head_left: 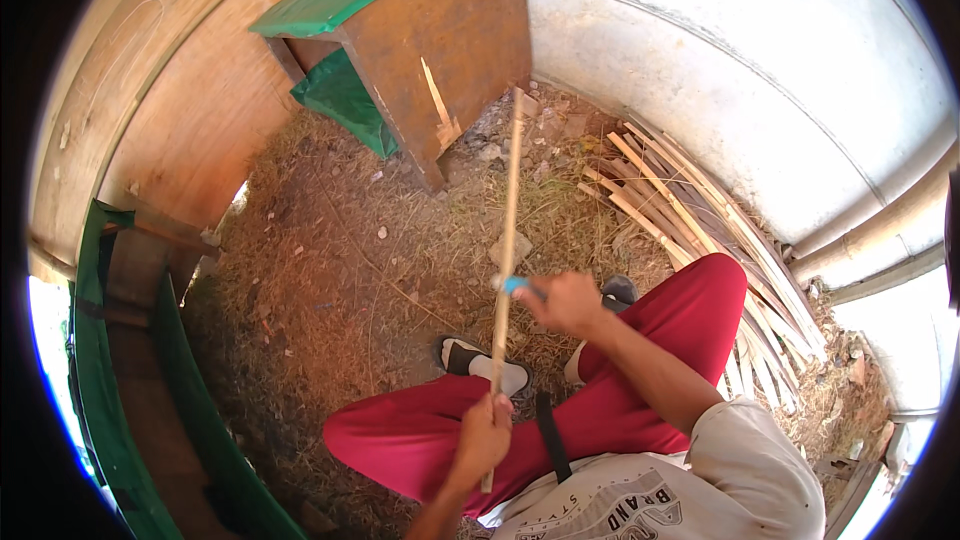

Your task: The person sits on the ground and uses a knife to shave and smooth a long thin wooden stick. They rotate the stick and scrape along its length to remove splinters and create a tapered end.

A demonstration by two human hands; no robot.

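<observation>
A long, pale wooden or bamboo strip [512, 190] stands out ahead of me, running from my lap toward the far wall. Its near end is in my left hand [484, 437], whose fingers are wrapped round it above my left thigh. My right hand [568, 302] is closed on a small hand tool [517, 284] with a light blue part and a darker handle. The tool's tip meets the strip near its middle; the blur hides what kind of tool it is.
Many split strips [690, 210] lie piled to my right by a pale sheet wall [720, 50]. Ahead stands a brown wooden cabinet [440, 50] with a green cover. Green-edged wooden furniture [170, 370] is at the left. Dry grass litters the dirt floor [330, 240].
</observation>
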